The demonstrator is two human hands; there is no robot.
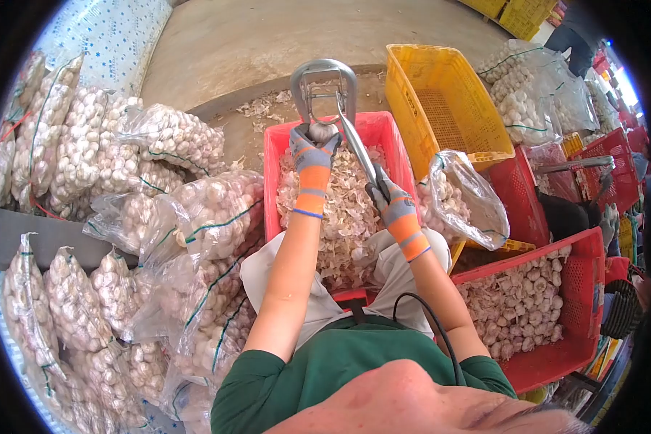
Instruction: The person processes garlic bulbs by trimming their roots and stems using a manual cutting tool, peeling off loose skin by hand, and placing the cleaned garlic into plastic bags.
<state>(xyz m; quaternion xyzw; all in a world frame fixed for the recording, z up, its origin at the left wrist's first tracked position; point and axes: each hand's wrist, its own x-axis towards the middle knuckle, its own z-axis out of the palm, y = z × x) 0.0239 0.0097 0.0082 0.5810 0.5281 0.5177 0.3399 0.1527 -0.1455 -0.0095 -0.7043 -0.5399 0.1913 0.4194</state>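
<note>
My left hand (312, 155), in a grey and orange glove, has its fingers closed round a garlic bulb (321, 132) at the near side of a metal cutter (324, 79). The cutter has a rounded frame and a long handle (356, 141). My right hand (392, 199), gloved alike, is wrapped round the lower end of that handle. Under both hands is a red crate (400, 148) holding loose garlic skins and stems (340, 217).
Filled garlic bags (79, 145) are piled at the left. A yellow crate (441, 101) stands at the upper right, near an open plastic bag (474, 199). A red crate (582, 311) of garlic bulbs is at the lower right. Other people are partly visible at the far right.
</note>
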